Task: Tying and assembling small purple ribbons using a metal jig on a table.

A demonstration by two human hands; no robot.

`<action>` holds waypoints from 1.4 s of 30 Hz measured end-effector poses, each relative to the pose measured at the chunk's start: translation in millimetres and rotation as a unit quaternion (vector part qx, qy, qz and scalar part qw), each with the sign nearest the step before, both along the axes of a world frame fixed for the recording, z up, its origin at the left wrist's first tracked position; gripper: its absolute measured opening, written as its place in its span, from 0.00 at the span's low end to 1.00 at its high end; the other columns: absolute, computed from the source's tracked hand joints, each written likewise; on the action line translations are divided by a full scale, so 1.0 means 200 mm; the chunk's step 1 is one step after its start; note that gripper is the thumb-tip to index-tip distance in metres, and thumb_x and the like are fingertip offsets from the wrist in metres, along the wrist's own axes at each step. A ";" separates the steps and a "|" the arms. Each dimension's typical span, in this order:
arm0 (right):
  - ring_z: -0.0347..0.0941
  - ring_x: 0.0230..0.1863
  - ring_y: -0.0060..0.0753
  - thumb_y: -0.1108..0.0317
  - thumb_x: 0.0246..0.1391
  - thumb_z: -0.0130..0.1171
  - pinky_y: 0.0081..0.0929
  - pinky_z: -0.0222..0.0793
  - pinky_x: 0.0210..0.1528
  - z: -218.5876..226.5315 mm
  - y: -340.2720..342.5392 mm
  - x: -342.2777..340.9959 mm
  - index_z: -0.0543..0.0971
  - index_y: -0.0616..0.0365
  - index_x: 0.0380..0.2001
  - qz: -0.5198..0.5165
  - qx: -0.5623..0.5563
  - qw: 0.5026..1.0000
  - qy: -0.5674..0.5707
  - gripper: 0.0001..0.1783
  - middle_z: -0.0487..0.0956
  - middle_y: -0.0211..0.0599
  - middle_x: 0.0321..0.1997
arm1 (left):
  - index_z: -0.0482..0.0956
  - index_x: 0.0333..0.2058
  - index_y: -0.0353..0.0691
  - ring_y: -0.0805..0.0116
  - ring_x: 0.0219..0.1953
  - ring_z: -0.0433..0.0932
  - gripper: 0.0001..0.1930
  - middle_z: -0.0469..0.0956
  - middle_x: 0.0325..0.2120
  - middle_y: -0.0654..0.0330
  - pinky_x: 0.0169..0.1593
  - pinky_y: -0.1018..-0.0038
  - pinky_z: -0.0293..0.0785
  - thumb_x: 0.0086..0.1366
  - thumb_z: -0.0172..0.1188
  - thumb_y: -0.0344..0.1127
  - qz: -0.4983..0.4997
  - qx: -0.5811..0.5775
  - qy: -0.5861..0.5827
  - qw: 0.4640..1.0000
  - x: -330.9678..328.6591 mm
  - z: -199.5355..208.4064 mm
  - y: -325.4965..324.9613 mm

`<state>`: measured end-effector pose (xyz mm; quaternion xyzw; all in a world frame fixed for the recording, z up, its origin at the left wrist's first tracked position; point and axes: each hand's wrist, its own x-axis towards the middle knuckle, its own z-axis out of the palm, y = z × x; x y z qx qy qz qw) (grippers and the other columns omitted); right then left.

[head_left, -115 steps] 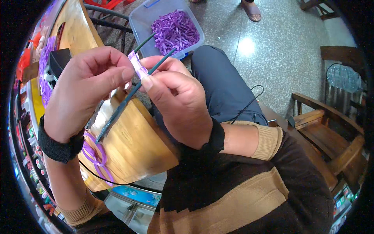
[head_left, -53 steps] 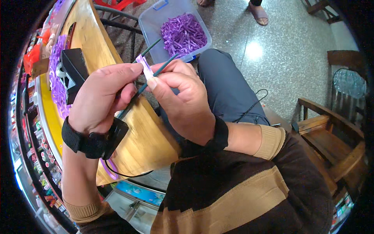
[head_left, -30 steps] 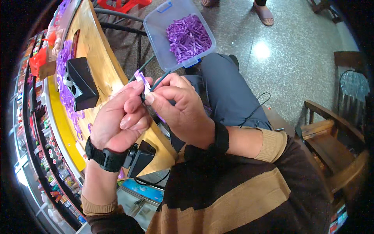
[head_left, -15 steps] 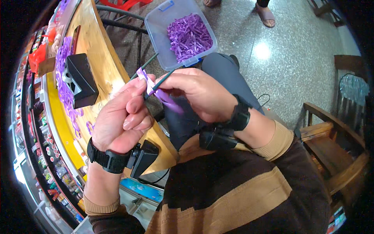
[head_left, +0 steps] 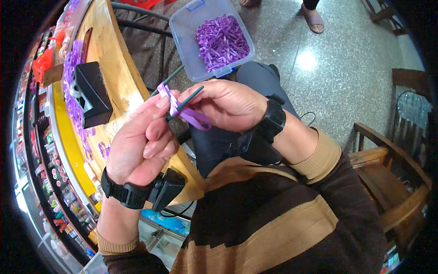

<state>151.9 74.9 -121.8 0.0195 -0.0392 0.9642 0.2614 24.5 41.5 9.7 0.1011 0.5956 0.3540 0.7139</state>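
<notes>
A purple ribbon (head_left: 200, 118) with a pale, shiny folded part is held between my two hands in the middle of the view. My left hand (head_left: 145, 141) pinches the folded part between thumb and fingers. Two thin dark green rods (head_left: 192, 96) show at the ribbon; one slants past the fold, and the other runs up behind my left fingers. My right hand (head_left: 235, 104) is closed beside the ribbon, its fingertips against it near the rod. A loop of ribbon hangs below the fingertips. The exact grip of the right fingers is partly hidden.
A clear plastic bin (head_left: 187, 39) holding many purple folded strips stands beyond my hands. To the left, a wooden counter (head_left: 114, 50) carries a black tape dispenser (head_left: 93, 93) and loose purple ribbon (head_left: 73, 98). A wooden chair (head_left: 388, 182) is at right; another person's feet (head_left: 314, 20) are at the top.
My right hand has turned slightly and shifted a little left, and more of the rod's end shows. The trailing ribbon, blurred before, now hangs in a clear loop.
</notes>
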 end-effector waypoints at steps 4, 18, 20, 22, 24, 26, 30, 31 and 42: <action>0.69 0.34 0.17 0.67 0.52 0.52 0.14 0.62 0.34 0.02 0.00 0.00 0.77 0.62 0.34 -0.011 0.034 0.998 -0.047 0.10 0.76 0.29 0.33 | 0.70 0.41 0.38 0.85 0.07 0.53 0.09 0.61 0.09 0.73 0.12 0.87 0.47 0.65 0.44 0.33 0.013 -0.003 -0.002 1.000 0.00 -0.01 0.00; 0.69 0.30 0.15 0.65 0.49 0.56 0.13 0.62 0.36 0.06 0.07 0.09 0.79 0.60 0.31 -0.021 0.180 0.956 -0.232 0.10 0.77 0.27 0.28 | 0.71 0.43 0.38 0.84 0.07 0.52 0.11 0.59 0.08 0.74 0.14 0.85 0.48 0.64 0.46 0.34 0.022 0.000 0.033 0.999 0.02 0.00 0.00; 0.69 0.31 0.15 0.65 0.49 0.56 0.14 0.62 0.37 0.06 0.08 0.09 0.79 0.60 0.31 -0.026 0.186 0.956 -0.227 0.10 0.77 0.27 0.28 | 0.71 0.43 0.38 0.84 0.07 0.52 0.11 0.59 0.08 0.74 0.14 0.85 0.48 0.64 0.46 0.34 0.022 0.000 0.024 0.999 0.01 0.00 -0.01; 0.69 0.31 0.15 0.64 0.48 0.56 0.14 0.62 0.38 0.06 0.08 0.08 0.79 0.59 0.30 -0.021 0.210 0.949 -0.232 0.10 0.77 0.27 0.28 | 0.71 0.43 0.38 0.84 0.06 0.53 0.11 0.58 0.08 0.74 0.14 0.85 0.49 0.64 0.46 0.33 0.033 -0.003 0.004 0.999 0.01 0.00 -0.01; 0.69 0.31 0.15 0.64 0.48 0.57 0.14 0.62 0.38 0.07 0.09 0.09 0.80 0.59 0.30 -0.018 0.209 0.948 -0.240 0.10 0.78 0.27 0.28 | 0.71 0.43 0.38 0.84 0.06 0.53 0.11 0.58 0.08 0.74 0.13 0.85 0.49 0.64 0.46 0.33 0.032 0.001 0.001 1.000 0.01 0.00 -0.02; 0.69 0.31 0.16 0.64 0.48 0.57 0.14 0.62 0.38 0.07 0.10 0.09 0.80 0.58 0.29 -0.016 0.207 0.946 -0.248 0.10 0.78 0.27 0.29 | 0.71 0.43 0.38 0.84 0.06 0.53 0.11 0.58 0.08 0.74 0.13 0.85 0.49 0.64 0.46 0.33 0.030 0.005 -0.001 1.000 0.01 0.00 -0.02; 0.69 0.31 0.16 0.63 0.47 0.58 0.14 0.62 0.38 0.06 0.11 0.07 0.80 0.58 0.29 -0.018 0.222 0.939 -0.264 0.10 0.78 0.28 0.29 | 0.71 0.43 0.38 0.84 0.06 0.53 0.11 0.59 0.08 0.74 0.13 0.85 0.49 0.63 0.45 0.32 0.030 0.010 0.007 0.999 0.01 0.00 -0.02; 0.69 0.31 0.17 0.62 0.47 0.58 0.14 0.62 0.38 0.06 0.11 0.07 0.80 0.58 0.29 -0.021 0.222 0.940 -0.258 0.11 0.78 0.28 0.29 | 0.71 0.43 0.38 0.84 0.06 0.52 0.11 0.59 0.08 0.73 0.13 0.85 0.49 0.63 0.46 0.32 0.026 0.015 0.008 1.000 0.01 0.00 -0.02; 0.67 0.34 0.15 0.65 0.55 0.50 0.15 0.63 0.42 0.00 0.14 0.03 0.75 0.63 0.32 -0.152 0.423 0.863 -0.231 0.11 0.74 0.26 0.30 | 0.70 0.41 0.35 0.85 0.06 0.53 0.11 0.61 0.08 0.72 0.13 0.86 0.49 0.63 0.47 0.33 -0.012 0.036 0.110 0.993 0.08 0.04 -0.03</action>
